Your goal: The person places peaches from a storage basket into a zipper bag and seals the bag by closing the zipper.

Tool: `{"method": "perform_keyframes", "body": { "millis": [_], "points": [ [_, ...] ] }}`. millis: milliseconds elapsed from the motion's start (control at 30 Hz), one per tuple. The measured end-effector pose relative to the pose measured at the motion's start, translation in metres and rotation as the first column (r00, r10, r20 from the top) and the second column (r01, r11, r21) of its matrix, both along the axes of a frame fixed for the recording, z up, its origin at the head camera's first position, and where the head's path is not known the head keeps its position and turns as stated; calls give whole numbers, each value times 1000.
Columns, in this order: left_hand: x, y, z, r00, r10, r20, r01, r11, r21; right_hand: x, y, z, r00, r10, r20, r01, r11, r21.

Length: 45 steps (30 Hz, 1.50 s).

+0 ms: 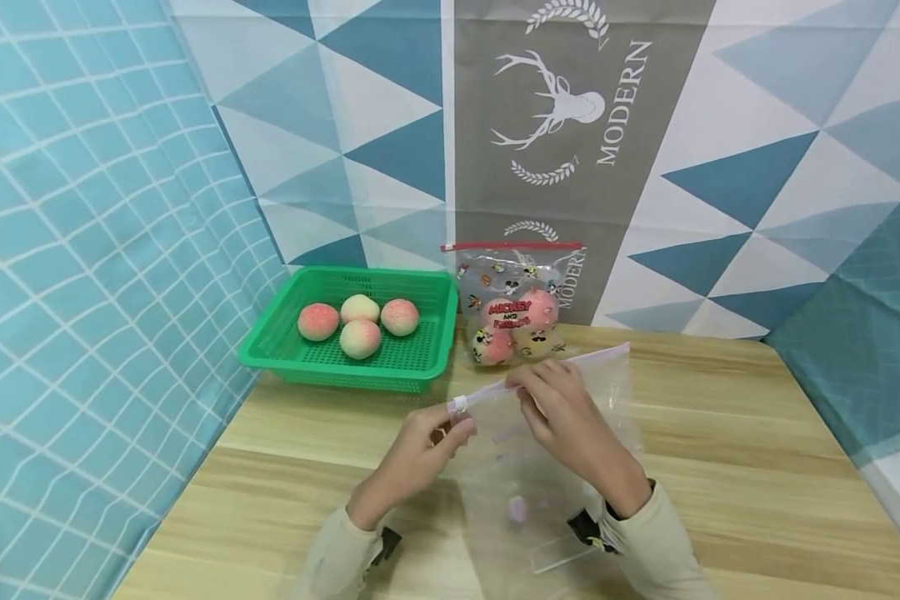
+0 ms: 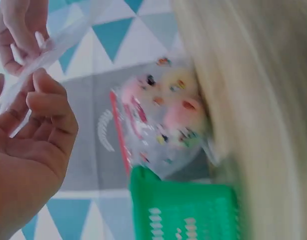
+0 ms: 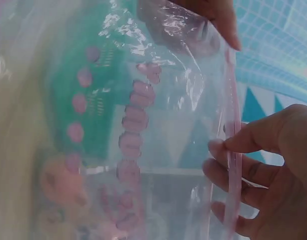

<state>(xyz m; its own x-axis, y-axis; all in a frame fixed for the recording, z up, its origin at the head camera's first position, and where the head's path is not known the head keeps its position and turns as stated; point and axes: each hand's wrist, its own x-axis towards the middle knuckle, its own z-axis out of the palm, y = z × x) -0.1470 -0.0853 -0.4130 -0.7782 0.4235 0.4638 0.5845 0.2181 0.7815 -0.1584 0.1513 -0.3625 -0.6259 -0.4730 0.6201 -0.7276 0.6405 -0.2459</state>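
Head view: left hand and right hand pinch a slider bag by its top edge. Green basket stands far left.

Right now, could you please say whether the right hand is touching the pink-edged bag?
Touching: the right wrist view shows the right hand pinching the bag by its pink edge.

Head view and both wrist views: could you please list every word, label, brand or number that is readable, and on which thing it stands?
"MODERN": grey wall panel, printed large
"MODERN": same panel, smaller, beside the red-topped bag
"MICKEY AND FRIENDS": red-topped bag
Pale-zipped bag: pink print, not readable
Small marks by the wreaths: too small to read
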Motion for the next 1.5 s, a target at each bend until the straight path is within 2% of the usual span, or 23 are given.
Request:
{"method": "perform_keyframes", "body": {
  "millis": [67, 133, 233, 333, 433, 633, 767, 833, 900, 967, 1067, 1133, 1200, 1267, 1300, 1333, 1400, 1433, 1500],
  "points": [
    [4, 2, 7, 995, -97, 22, 96, 995, 34, 5, 1, 5, 999, 15, -32, -16, 1000, -20],
    [7, 4, 14, 981, -182, 68, 177, 982, 65, 8, 2, 10, 997, 35, -62, -38, 998, -45],
    [7, 8, 22, 950, -250, 186, 236, 967, 97, 13, 3, 14, 993, 69, -97, -76, 994, -75],
    [2, 15, 26, 915, -243, 321, 228, 970, 85, 17, 1, 17, 988, 104, -113, -113, 991, -78],
    [-5, 27, 26, 891, -212, 401, 205, 977, 61, 21, -3, 18, 980, 150, -127, -158, 986, -58],
    [-14, 44, 30, 891, -127, 436, 103, 992, 78, 28, -10, 17, 951, 264, -160, -270, 963, -21],
    [-13, 46, 38, 900, -139, 413, 97, 988, 121, 33, -9, 19, 950, 265, -164, -269, 963, 1],
    [-12, 46, 42, 912, -135, 387, 96, 988, 118, 36, -5, 23, 959, 229, -168, -232, 973, 3],
    [-11, 44, 45, 929, -101, 357, 64, 991, 114, 40, 0, 28, 969, 175, -175, -178, 984, 3],
    [-10, 40, 47, 950, -29, 312, -3, 995, 102, 45, 8, 34, 982, 86, -168, -85, 996, 10],
    [-8, 31, 49, 970, 123, 207, -141, 987, 74, 50, 22, 42, 985, -60, -161, 65, 998, 26],
    [-5, 26, 49, 967, 235, 98, -240, 970, 40, 53, 29, 47, 976, -166, -143, 173, 984, 36],
    [-1, 23, 51, 944, 328, -32, -328, 945, 2, 56, 35, 51, 961, -244, -129, 251, 967, 39],
    [3, 23, 53, 917, 366, -160, -376, 926, -34, 60, 37, 53, 949, -303, -93, 310, 948, 69],
    [5, 23, 53, 908, 359, -217, -379, 924, -57, 61, 37, 54, 944, -323, -72, 329, 939, 96],
    [6, 24, 54, 908, 330, -260, -361, 929, -80, 63, 37, 54, 940, -337, -49, 341, 932, 126],
    [9, 26, 53, 918, 224, -329, -287, 945, -157, 66, 36, 53, 936, -352, -4, 345, 916, 206],
    [11, 27, 52, 919, 164, -359, -251, 945, -210, 68, 35, 52, 934, -356, 18, 341, 907, 248],
    [13, 28, 49, 915, 52, -400, -191, 929, -317, 69, 32, 49, 933, -357, 48, 325, 891, 318]
  ]
}}
